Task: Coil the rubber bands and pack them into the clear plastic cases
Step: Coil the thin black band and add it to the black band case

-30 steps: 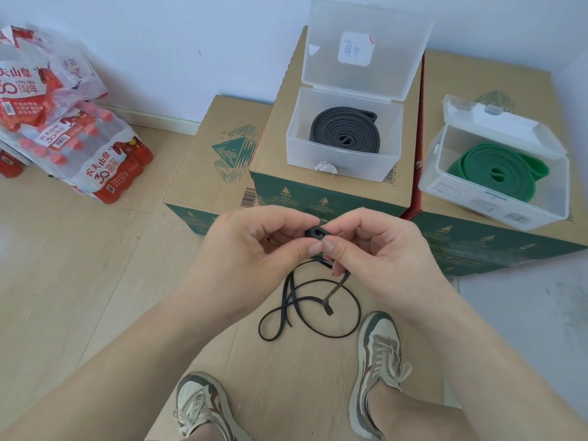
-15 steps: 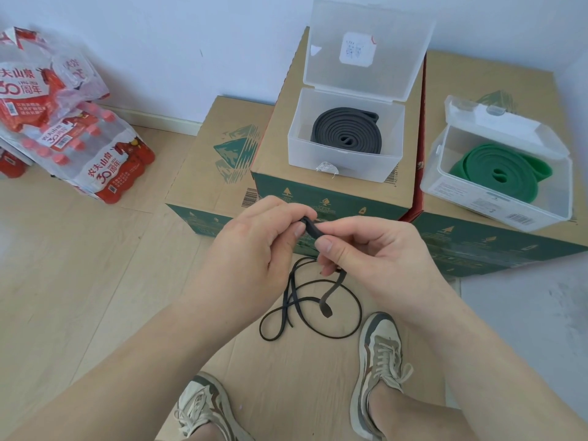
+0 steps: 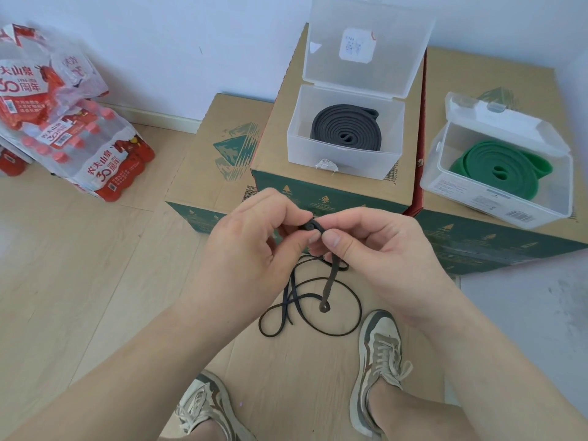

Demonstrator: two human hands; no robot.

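Observation:
A thin black rubber band (image 3: 327,281) hangs from my hands, and its loose loops trail on the cardboard sheet below. My left hand (image 3: 251,243) and my right hand (image 3: 372,246) both pinch its small rolled end at chest height, thumbs nearly touching. On the middle box an open clear case (image 3: 343,160) holds a coiled dark grey band (image 3: 345,128). A second open clear case (image 3: 496,198) on the right box holds a coiled green band (image 3: 496,171).
Three cardboard boxes (image 3: 219,173) stand against the white wall ahead. Shrink-wrapped packs of red-capped water bottles (image 3: 73,132) lie on the wooden floor at the left. My two sneakers (image 3: 378,354) stand on a flat cardboard sheet near the band's loops.
My hands have closed together again on the band's rolled end, which is turned a little further. The hanging strand has shifted slightly. The cases and boxes stay put.

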